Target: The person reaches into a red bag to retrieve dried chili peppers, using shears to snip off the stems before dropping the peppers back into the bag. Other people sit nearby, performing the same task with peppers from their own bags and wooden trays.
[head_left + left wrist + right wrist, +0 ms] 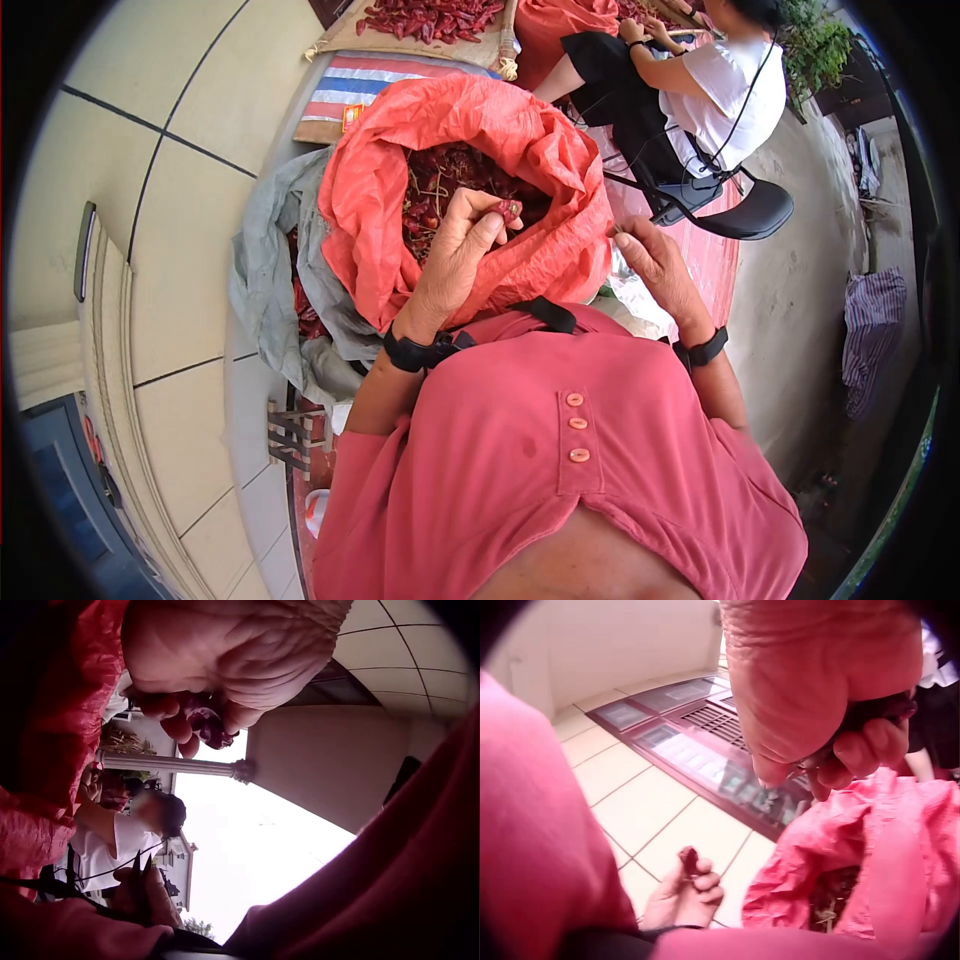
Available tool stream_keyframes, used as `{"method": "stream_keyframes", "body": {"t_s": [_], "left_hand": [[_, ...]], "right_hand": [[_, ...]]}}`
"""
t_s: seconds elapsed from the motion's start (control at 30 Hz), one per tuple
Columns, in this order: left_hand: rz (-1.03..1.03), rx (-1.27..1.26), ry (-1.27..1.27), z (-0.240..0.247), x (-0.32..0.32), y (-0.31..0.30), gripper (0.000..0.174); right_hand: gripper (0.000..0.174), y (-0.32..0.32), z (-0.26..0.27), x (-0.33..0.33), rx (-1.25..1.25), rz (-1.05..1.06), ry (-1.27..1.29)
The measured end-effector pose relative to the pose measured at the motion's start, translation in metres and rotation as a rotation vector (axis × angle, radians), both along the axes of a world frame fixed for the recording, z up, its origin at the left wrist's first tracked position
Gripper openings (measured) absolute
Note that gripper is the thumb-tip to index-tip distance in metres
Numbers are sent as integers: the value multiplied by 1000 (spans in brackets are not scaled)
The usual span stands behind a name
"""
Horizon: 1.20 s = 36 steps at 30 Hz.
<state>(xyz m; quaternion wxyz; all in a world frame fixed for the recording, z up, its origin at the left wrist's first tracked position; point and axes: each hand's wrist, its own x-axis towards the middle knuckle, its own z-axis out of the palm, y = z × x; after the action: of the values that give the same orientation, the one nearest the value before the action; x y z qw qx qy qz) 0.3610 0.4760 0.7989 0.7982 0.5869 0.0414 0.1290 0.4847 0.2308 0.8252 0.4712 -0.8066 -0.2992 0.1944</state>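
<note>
My left hand (450, 260) pinches a dark red dried chili (508, 210) between thumb and fingers, above the opening of a red sack (350, 190). The same chili (210, 724) shows up close in the left wrist view. My right hand (660, 268) is beside the sack's right edge, apart from the left hand. Its fingers curl round a dark tool (877, 711), mostly hidden by the palm. In the left wrist view two dark points, like scissor blades (141, 874), stick up from that hand. Dried chilies and pale stems (425, 200) lie inside the sack.
A grey sack (270, 240) with chilies stands left of the red one. Beyond are a striped bag (350, 85) and a cloth heaped with chilies (430, 18). Another person (720, 90) sits at upper right near a black chair (755, 210). A tiled surface (190, 290) runs along the left.
</note>
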Motion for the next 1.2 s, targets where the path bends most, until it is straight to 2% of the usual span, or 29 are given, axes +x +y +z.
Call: {"method": "stream_keyframes", "body": {"t_s": [0.1,0.2,0.33,0.73,0.83,0.93,1.03,1.13,1.2], "left_hand": [[12,42,-57,9,4,-6,14],[24,50,-29,13,3,-8,14],[62,45,-70,23,0,-9,13],[131,266,-198,10,6,-6,10],[118,255,-133,13,7,-7,10],[91,186,-41,11,7,-8,10],[22,-133,-6,7,6,-13,8],[55,71,-29,8,6,-9,8],[30,150,-27,10,4,-6,8]], "right_hand": [[29,37,50,-10,29,209,-104],[31,59,61,-11,-48,241,-315],[31,69,58,-13,-75,243,-421],[26,73,53,-12,-91,267,-399],[26,73,50,-13,-94,246,-357],[27,72,43,-17,-94,165,-464],[27,74,35,-22,-33,111,-610],[24,79,31,-22,18,118,-384],[26,81,19,-21,183,170,-61]]}}
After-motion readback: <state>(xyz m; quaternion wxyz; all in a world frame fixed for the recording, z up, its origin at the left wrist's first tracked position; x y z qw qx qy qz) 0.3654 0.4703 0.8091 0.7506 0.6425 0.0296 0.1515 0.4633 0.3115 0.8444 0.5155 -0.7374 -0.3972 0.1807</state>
